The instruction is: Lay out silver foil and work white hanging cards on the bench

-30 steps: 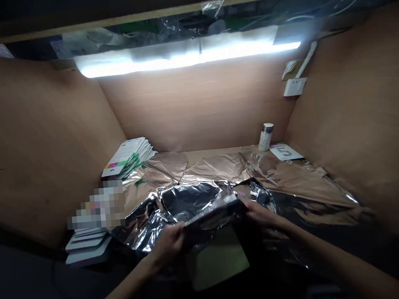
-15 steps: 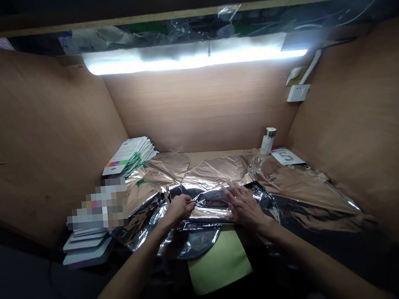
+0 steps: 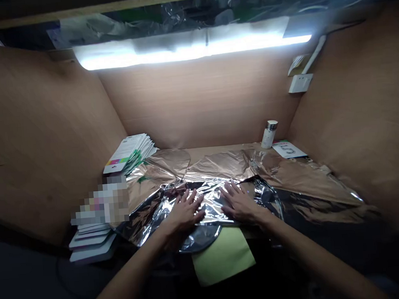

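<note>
Silver metallized film [image 3: 209, 208] lay crumpled on the wooden desk [image 3: 220, 151] in the head view. The left hand [image 3: 185, 213] and right hand [image 3: 240, 204] rested open and flat on it, fingers spread. A pale green card [image 3: 223, 256] touched the film's near edge, a stack of printed cards [image 3: 129, 154] sat left of the film, and a white bottle [image 3: 269, 135] stood beyond it.

Probably packing booth: veneer partitions [image 3: 199, 103], strip light [image 3: 192, 51], foil sheets [image 3: 211, 208], stacked cards [image 3: 129, 154].

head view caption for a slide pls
Left hand and right hand press on crumpled silver foil beside a pale green card
</note>
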Motion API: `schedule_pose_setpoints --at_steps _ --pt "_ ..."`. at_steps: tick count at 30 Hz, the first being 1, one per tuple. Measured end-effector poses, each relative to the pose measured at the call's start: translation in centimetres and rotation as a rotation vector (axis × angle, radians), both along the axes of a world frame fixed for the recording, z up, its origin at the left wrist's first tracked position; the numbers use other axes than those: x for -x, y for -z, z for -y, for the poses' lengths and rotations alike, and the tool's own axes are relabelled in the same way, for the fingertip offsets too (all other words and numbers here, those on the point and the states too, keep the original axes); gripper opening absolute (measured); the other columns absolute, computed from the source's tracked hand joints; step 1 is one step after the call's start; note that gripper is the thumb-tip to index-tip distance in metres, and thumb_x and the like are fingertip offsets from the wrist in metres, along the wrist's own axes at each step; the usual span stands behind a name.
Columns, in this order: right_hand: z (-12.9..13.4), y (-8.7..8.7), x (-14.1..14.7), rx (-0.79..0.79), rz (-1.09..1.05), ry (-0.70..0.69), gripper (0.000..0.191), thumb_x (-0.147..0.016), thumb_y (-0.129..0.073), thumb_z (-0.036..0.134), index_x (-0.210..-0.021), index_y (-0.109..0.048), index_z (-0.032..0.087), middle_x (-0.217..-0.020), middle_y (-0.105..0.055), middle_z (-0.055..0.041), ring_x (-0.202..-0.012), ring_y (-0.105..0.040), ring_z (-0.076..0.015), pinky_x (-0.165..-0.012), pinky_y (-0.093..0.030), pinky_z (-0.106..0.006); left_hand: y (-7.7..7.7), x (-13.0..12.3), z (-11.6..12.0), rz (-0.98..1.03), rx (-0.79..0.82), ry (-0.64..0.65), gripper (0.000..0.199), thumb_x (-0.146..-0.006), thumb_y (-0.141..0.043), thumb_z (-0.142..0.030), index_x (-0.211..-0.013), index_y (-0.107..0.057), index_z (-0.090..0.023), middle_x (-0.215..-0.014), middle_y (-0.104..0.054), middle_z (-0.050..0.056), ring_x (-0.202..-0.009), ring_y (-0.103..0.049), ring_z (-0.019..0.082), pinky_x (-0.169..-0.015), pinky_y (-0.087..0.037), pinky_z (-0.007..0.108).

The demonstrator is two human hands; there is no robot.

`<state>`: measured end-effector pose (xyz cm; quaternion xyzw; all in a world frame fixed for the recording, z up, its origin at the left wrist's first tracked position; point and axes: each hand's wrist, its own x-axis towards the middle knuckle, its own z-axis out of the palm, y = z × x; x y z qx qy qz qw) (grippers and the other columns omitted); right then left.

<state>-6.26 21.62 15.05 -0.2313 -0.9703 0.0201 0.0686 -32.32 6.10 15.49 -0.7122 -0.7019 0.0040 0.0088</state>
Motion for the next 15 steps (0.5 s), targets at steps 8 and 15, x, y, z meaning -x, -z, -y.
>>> schedule_pose_setpoints --at_steps 8,15 --pt "6.0 -0.2 -9.8 0.089 0.139 -0.26 0.095 -0.074 -0.058 0.019 -0.163 -0.03 0.033 -0.168 -0.011 -0.0092 -0.156 -0.01 -0.0315 -0.124 -0.017 -0.05 -0.7 -0.4 8.1 0.006 0.027 0.318 0.078 -0.096 -0.053 -0.064 -0.162 -0.033 -0.028 -0.169 -0.009 0.001 -0.156 -0.014 0.029 -0.125 -0.018 0.049" --pt "0.9 -4.6 -7.4 0.765 -0.091 -0.172 0.027 -0.084 -0.048 0.023 -0.095 -0.07 0.013 -0.092 -0.066 -0.0053 -0.085 -0.062 -0.0168 -0.078 -0.047 -0.026 -2.4 2.2 5.4 0.493 0.009 0.196 0.041 -0.101 -0.042 -0.044 -0.106 -0.073 -0.018 -0.117 -0.069 0.007 -0.114 -0.06 0.022 -0.101 -0.042 0.033"
